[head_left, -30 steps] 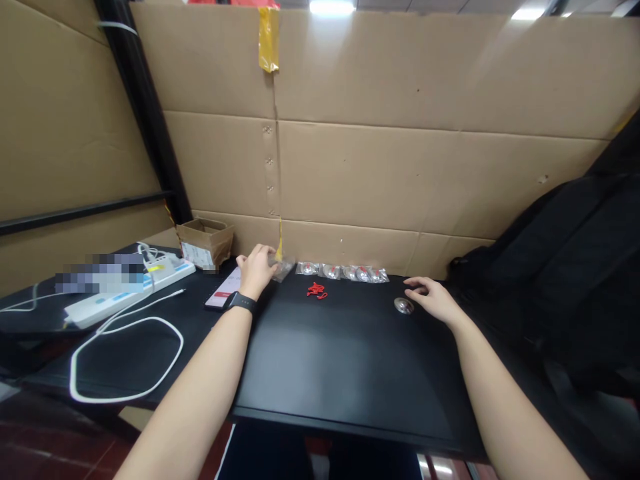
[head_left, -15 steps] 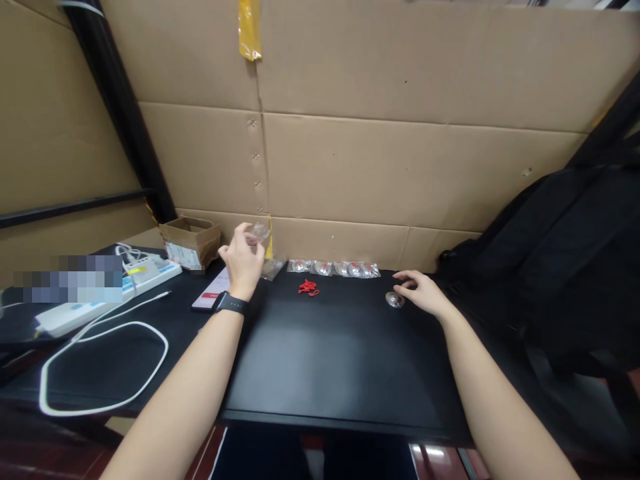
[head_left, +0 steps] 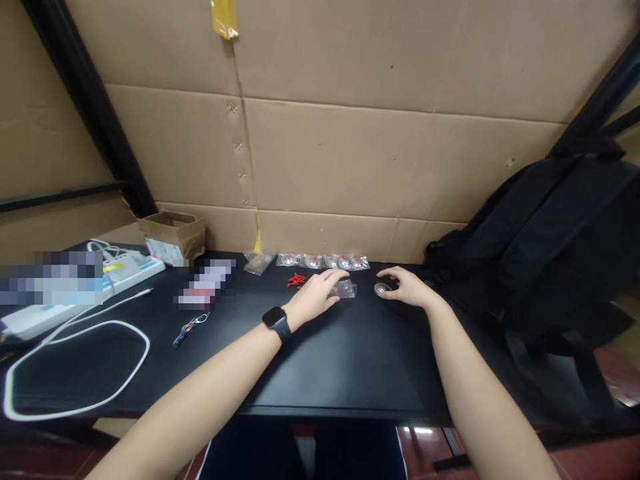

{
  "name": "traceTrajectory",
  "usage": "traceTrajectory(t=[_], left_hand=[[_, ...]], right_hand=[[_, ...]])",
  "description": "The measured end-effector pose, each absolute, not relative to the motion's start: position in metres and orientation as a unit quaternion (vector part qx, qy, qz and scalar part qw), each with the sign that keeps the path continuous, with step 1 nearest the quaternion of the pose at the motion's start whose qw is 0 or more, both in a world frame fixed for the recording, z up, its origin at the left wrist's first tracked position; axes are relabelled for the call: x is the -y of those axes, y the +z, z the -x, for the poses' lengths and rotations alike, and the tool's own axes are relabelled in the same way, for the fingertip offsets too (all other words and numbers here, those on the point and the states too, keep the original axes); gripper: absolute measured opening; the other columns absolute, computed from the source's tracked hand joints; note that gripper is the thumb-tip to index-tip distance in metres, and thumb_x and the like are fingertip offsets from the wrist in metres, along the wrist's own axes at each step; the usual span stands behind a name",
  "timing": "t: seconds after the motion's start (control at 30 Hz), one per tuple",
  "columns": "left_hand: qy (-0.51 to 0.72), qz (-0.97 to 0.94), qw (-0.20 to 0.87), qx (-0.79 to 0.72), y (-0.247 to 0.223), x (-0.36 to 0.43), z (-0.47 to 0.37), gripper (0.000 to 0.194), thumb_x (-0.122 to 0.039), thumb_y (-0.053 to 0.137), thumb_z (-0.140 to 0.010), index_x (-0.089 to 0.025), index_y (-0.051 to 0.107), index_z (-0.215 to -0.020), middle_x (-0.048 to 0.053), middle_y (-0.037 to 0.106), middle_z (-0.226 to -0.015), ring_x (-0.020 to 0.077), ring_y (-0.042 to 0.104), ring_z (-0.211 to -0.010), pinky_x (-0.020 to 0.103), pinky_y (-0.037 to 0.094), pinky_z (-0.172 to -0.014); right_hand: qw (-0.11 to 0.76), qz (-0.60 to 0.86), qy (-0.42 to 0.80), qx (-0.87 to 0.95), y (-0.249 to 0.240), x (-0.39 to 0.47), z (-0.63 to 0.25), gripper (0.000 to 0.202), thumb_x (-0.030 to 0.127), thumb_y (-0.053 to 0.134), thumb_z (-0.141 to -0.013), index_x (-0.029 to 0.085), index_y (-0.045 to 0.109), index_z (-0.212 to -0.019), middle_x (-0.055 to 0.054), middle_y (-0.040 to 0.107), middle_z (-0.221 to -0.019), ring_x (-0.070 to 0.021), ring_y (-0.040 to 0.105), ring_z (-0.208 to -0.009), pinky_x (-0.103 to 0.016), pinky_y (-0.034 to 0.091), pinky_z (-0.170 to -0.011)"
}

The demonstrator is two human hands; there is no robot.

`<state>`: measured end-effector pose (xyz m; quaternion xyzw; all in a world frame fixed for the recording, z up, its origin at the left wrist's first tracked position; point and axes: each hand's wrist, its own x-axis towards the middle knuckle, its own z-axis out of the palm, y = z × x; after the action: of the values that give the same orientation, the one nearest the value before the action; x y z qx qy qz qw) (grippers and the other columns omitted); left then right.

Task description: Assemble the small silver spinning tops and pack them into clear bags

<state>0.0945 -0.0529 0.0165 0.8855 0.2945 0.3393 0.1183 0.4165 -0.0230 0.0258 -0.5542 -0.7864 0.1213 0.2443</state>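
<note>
My left hand (head_left: 317, 295), with a dark watch (head_left: 275, 317) on its wrist, is over the middle of the black table. A small clear plastic bag (head_left: 346, 289) lies between its thumb and fingers. Farther right, my right hand (head_left: 407, 287) has its thumb and fingers apart. Its thumb overlaps the edge of a round, shiny metal disc (head_left: 381, 289) resting on the tabletop. Some red cords (head_left: 296, 281) lie just beyond my left hand, which partly covers them. Several bagged discs (head_left: 313, 261) form a row along the cardboard wall.
More clear bags (head_left: 258, 262) lie left of the row. A cardboard box (head_left: 175, 237), a phone (head_left: 206, 283), a keyring (head_left: 191, 327), a power strip (head_left: 140, 270) and a white cable (head_left: 75, 415) occupy the left side. A black backpack (head_left: 545, 247) stands at right.
My left hand has swung from the left over to the middle, bringing a clear bag low over the table. My right hand's thumb has closed in on the disc's edge. The view has shifted slightly.
</note>
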Motion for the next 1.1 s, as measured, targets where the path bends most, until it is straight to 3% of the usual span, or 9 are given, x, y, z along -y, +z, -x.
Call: traceTrajectory(t=[0.13, 0.23, 0.33, 0.43, 0.53, 0.9, 1.1], left_hand=[[0.332, -0.882, 0.109, -0.317, 0.026, 0.047, -0.079, 0.080, -0.038, 0.080, -0.077, -0.032, 0.040, -0.146, 0.010, 0.049, -0.149, 0.0316, 0.053, -0.132, 0.050, 0.041, -0.109], [0.322, -0.867, 0.092, -0.370, 0.038, 0.043, -0.054, 0.088, -0.051, 0.078, -0.076, -0.032, 0.033, -0.150, 0.011, 0.047, -0.152, 0.0341, 0.044, -0.139, 0.053, 0.032, -0.113], [0.308, -0.843, 0.051, -0.437, 0.041, 0.035, -0.025, 0.079, -0.043, 0.074, -0.077, -0.032, 0.040, -0.147, 0.010, 0.049, -0.148, 0.0341, 0.044, -0.136, 0.051, 0.033, -0.111], [0.247, -0.846, 0.013, -0.471, 0.034, 0.025, -0.007, 0.040, -0.035, 0.073, -0.076, -0.034, 0.068, -0.115, 0.005, 0.055, -0.141, 0.0349, 0.042, -0.134, 0.052, 0.033, -0.107], [0.211, -0.861, 0.001, -0.463, 0.022, 0.017, -0.008, 0.016, -0.038, 0.075, -0.077, -0.031, 0.076, -0.092, 0.003, 0.058, -0.135, 0.0349, 0.040, -0.131, 0.051, 0.035, -0.104], [0.230, -0.877, -0.048, -0.420, 0.010, 0.024, -0.031, 0.012, -0.023, 0.066, -0.088, -0.023, 0.072, -0.078, 0.006, 0.065, -0.120, 0.0302, 0.045, -0.122, 0.046, 0.033, -0.095], [0.261, -0.871, -0.034, -0.415, 0.015, 0.030, -0.038, 0.012, -0.019, 0.054, -0.095, -0.021, 0.063, -0.087, 0.006, 0.070, -0.102, 0.0268, 0.050, -0.115, 0.042, 0.030, -0.093]], right_hand=[[0.230, 0.556, 0.137, 0.787, 0.023, 0.021, -0.418, 0.046, 0.028, 0.082, -0.066, 0.026, 0.072, -0.111, -0.005, 0.074, -0.111, -0.0250, 0.069, -0.098, -0.036, 0.055, -0.088], [0.221, 0.551, 0.164, 0.788, 0.022, 0.020, -0.418, 0.043, 0.026, 0.081, -0.067, 0.024, 0.072, -0.110, -0.005, 0.076, -0.105, -0.0238, 0.070, -0.095, -0.035, 0.055, -0.089], [0.220, 0.541, 0.176, 0.793, 0.019, 0.019, -0.417, 0.044, 0.025, 0.078, -0.069, 0.024, 0.071, -0.113, -0.005, 0.076, -0.106, -0.0225, 0.071, -0.092, -0.035, 0.055, -0.087], [0.216, 0.535, 0.176, 0.798, 0.017, 0.017, -0.417, 0.044, 0.025, 0.076, -0.070, 0.023, 0.071, -0.114, -0.005, 0.076, -0.106, -0.0223, 0.071, -0.092, -0.034, 0.055, -0.086], [0.213, 0.540, 0.176, 0.795, 0.017, 0.016, -0.417, 0.043, 0.025, 0.077, -0.070, 0.023, 0.071, -0.112, -0.005, 0.077, -0.104, -0.0229, 0.071, -0.093, -0.035, 0.055, -0.088], [0.188, 0.547, 0.185, 0.794, 0.025, 0.022, -0.415, 0.040, 0.023, 0.076, -0.070, 0.020, 0.072, -0.110, -0.007, 0.076, -0.108, -0.0233, 0.070, -0.096, -0.033, 0.053, -0.086], [0.195, 0.548, 0.179, 0.793, 0.028, 0.024, -0.418, 0.038, 0.026, 0.078, -0.069, 0.022, 0.074, -0.107, -0.006, 0.076, -0.105, -0.0233, 0.070, -0.093, -0.034, 0.053, -0.086]])
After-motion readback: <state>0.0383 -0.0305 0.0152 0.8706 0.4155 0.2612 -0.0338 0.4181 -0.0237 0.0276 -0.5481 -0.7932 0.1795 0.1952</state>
